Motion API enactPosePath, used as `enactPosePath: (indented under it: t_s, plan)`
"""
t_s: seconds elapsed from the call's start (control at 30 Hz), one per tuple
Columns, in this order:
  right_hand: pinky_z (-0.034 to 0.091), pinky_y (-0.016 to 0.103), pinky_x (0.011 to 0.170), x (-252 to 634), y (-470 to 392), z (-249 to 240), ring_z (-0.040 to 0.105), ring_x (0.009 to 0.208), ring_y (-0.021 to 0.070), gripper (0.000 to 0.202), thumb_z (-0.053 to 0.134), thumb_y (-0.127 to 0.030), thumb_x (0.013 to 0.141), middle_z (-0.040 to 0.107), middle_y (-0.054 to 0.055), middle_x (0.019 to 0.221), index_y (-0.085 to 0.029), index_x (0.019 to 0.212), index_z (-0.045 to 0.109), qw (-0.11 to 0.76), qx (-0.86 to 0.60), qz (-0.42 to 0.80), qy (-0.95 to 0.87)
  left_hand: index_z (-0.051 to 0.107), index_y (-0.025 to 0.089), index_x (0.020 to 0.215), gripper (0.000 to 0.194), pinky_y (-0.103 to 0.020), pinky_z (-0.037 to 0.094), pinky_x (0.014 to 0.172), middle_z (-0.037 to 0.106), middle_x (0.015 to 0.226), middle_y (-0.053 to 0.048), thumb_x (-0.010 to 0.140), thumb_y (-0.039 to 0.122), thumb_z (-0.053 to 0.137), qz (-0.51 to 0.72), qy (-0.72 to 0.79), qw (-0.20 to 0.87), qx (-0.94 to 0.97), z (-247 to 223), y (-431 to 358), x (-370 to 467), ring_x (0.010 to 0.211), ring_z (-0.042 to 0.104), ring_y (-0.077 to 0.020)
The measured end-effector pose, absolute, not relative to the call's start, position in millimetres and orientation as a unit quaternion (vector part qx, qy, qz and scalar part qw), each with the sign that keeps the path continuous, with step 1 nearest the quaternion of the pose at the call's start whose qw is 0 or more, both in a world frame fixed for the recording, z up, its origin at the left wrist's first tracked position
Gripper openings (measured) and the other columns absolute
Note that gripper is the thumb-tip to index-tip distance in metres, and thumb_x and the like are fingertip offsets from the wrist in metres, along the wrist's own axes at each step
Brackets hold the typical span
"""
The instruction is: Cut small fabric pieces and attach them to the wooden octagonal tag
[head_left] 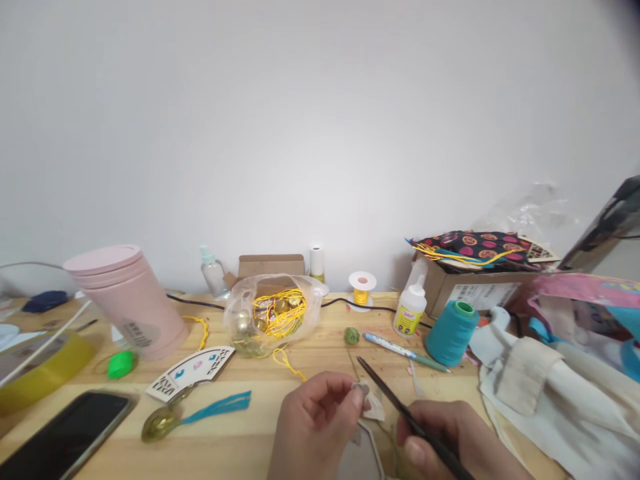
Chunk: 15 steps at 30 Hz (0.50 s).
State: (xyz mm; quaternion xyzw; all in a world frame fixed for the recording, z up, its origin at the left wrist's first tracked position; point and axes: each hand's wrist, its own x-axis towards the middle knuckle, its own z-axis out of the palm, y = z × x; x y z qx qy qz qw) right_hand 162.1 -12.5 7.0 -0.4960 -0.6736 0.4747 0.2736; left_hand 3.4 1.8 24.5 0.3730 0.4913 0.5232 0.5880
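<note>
My left hand is closed, thumb and fingertips pinching a small greyish piece that is too small to make out. My right hand grips slim black tweezers, their tip pointing up and left, just above the pinched piece. From a small green ball of thread a strand runs down toward my fingers. Beneath both hands lies a pale grey flat plate with a light rim, partly hidden by my left hand. A white scrap shows beside my left fingertips.
Behind my hands are a pen, a glue bottle, a teal thread cone and a bag of yellow cords. Leftward lie a blue-tasselled ornament, a fan-shaped piece, a phone and a pink tumbler. White cloth lies right.
</note>
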Motion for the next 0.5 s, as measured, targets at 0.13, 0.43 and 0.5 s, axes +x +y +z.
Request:
enactPosePath:
  t_s: [0.13, 0.43, 0.5]
  plan:
    - [0.019, 0.021, 0.041, 171, -10, 4, 0.028, 0.047, 0.0105, 0.046, 0.050, -0.063, 0.066, 0.033, -0.006, 0.051, -0.018, 0.072, 0.055, 0.327, -0.506, 0.453, -0.657, 0.066, 0.015, 0.052, 0.012, -0.016, 0.041, 0.049, 0.065, 0.048, 0.001, 0.053, 0.025, 0.072, 0.521, 0.490, 0.596, 0.364, 23, 4, 0, 0.049, 0.054, -0.0090]
    - [0.043, 0.026, 0.063, 173, -21, 17, 0.054, 0.072, 0.0232, 0.043, 0.073, -0.037, 0.053, 0.060, 0.004, 0.080, -0.021, 0.091, 0.066, 0.327, -0.537, 0.450, -0.634, 0.068, 0.012, 0.054, 0.011, -0.015, 0.039, 0.046, 0.064, 0.047, 0.000, 0.056, 0.022, 0.070, 0.469, 0.475, 0.624, 0.407, 23, 5, -4, 0.047, 0.052, -0.0082]
    - [0.043, 0.027, 0.060, 176, -23, 12, 0.054, 0.069, 0.0230, 0.051, 0.068, -0.050, 0.056, 0.059, 0.005, 0.080, -0.018, 0.096, 0.065, 0.320, -0.558, 0.416, -0.642, 0.067, 0.011, 0.053, 0.010, -0.015, 0.038, 0.046, 0.063, 0.046, 0.000, 0.055, 0.021, 0.070, 0.461, 0.477, 0.630, 0.404, 24, 5, -5, 0.046, 0.051, -0.0078]
